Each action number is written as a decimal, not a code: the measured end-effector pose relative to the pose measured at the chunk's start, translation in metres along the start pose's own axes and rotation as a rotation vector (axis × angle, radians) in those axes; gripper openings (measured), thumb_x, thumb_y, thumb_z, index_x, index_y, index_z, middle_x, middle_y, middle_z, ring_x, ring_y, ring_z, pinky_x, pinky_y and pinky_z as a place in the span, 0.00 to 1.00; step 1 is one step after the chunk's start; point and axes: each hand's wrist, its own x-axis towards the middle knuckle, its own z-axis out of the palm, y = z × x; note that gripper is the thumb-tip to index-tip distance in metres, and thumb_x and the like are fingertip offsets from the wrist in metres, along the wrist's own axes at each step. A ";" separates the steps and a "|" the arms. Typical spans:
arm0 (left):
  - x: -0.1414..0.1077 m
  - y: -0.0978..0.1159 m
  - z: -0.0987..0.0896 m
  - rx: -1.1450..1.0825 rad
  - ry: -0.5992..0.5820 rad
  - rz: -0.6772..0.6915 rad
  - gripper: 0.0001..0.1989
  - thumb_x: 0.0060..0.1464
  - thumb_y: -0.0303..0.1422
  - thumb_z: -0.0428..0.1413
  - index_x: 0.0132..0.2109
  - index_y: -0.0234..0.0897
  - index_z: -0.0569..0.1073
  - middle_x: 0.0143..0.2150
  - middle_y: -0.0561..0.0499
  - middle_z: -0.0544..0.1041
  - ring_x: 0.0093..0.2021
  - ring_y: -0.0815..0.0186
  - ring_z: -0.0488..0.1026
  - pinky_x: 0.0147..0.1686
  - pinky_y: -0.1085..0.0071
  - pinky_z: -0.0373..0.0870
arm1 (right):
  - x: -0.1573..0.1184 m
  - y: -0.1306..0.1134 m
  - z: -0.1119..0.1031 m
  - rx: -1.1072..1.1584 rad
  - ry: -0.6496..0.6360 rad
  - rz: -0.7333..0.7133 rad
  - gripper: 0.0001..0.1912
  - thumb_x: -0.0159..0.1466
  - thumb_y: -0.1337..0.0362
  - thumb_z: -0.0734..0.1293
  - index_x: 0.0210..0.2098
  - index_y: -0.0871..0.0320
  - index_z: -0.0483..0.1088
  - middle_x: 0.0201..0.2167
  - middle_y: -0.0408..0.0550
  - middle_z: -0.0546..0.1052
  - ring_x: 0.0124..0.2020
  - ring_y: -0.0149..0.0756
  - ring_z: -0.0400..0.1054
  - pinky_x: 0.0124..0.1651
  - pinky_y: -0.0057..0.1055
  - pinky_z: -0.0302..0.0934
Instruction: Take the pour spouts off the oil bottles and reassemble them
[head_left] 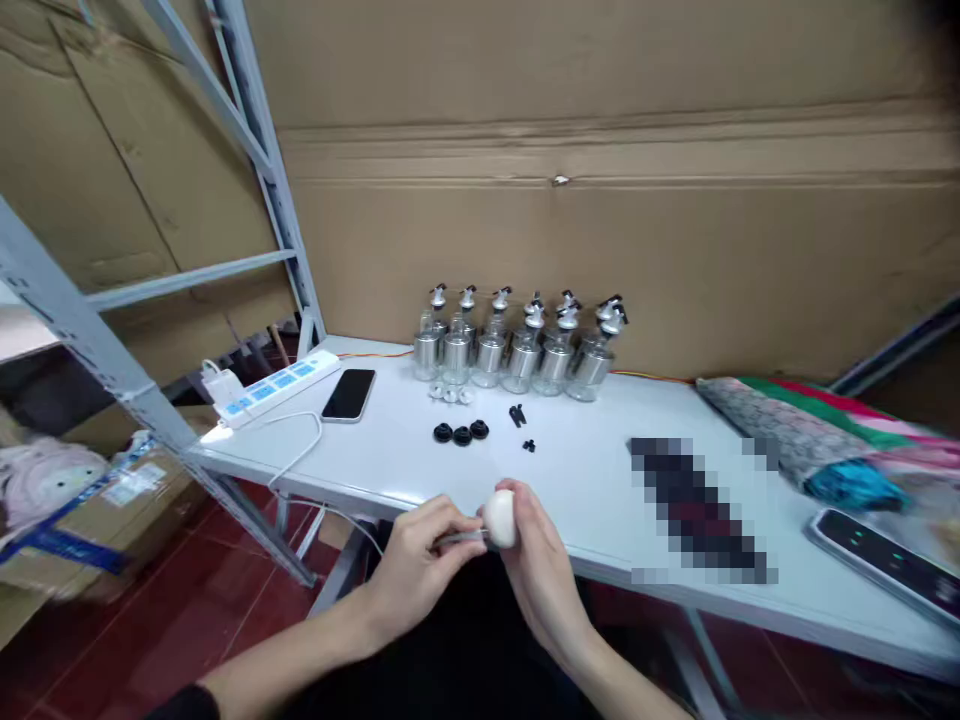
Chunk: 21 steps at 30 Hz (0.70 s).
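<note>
Just in front of the table's near edge, my right hand (538, 565) is closed around a smooth white rounded piece (498, 520). My left hand (424, 550) pinches a thin grey strip-like piece (457, 537) whose end meets the white piece's left side; its exact kind is unclear. Beyond my hands, three round black caps (462, 436) lie on the white table (390, 450). To their right are slim black parts (517, 415) and some tiny black pieces (529, 446). Small white caps (450, 395) lie before several glass bottles (523, 360) with metal bands and spout tops.
A phone (349, 395) and a white power strip (277, 385) with a charger and cable (300, 455) lie at left. A grey metal frame (281, 190) rises there. On the right are coloured fabric (817, 440), a black-topped device (885, 560) and a pixelated patch. Cardboard (600, 240) stands behind.
</note>
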 end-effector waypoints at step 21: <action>-0.004 -0.014 -0.011 -0.219 -0.018 -0.433 0.10 0.45 0.34 0.62 0.27 0.34 0.70 0.25 0.55 0.70 0.27 0.72 0.63 0.29 0.75 0.59 | 0.003 0.038 0.006 -0.401 -0.015 -0.289 0.20 0.66 0.43 0.51 0.38 0.53 0.59 0.31 0.43 0.62 0.32 0.34 0.58 0.38 0.32 0.59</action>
